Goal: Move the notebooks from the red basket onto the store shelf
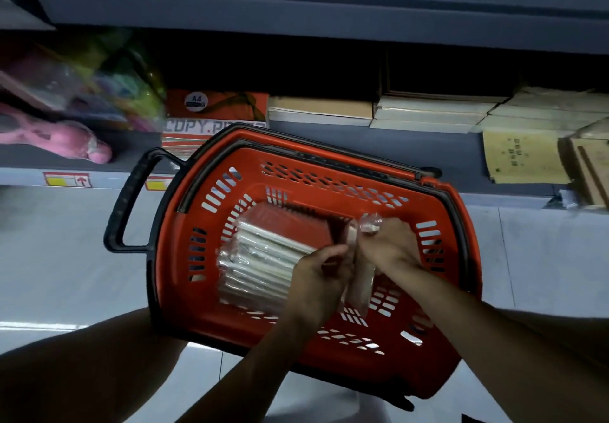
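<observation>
Both arms reach down into the red basket. The left grip and right grip both pinch one plastic-wrapped notebook pack held on edge near the basket's middle, long axis toward the shelf. A second wrapped bundle lies flat at the basket's left side

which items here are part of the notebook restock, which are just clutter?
Job:
red basket
wrapped notebook pack lying in it
notebook bundle gripped by left hand and right hand
store shelf

Lying about:
A4 copy paper ream
pink toy
brown envelopes
stacked books
</observation>
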Demonstrator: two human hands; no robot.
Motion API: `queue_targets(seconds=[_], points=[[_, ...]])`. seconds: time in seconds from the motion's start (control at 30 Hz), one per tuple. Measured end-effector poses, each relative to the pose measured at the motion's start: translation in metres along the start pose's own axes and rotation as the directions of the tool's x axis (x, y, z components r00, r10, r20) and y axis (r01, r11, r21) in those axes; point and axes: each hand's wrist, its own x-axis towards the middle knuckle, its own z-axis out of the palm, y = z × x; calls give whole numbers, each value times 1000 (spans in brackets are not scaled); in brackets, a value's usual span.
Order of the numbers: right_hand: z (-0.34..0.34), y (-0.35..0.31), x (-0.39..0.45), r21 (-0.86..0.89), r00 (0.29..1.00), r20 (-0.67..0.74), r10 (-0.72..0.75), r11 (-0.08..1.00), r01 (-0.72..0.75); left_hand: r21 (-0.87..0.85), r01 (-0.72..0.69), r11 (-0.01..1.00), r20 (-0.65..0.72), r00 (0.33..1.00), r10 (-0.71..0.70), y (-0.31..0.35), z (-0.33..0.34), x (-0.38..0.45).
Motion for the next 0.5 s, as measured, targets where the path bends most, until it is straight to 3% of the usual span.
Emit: queue_targets(seconds=[0.2,0.37,0.5], points=[[-96,-8,-39,237,998,53,-31,971,17,-11,37,999,-26,999,-38,21,20,-15],[-173,3,-90,488,996,2,-84,870,73,-123,46,991,-97,994,-58,54,34,-44],[-216,27,-132,628,988,-105,-110,763,152,-228,-60,972,-182,983,18,88,35,-69]])
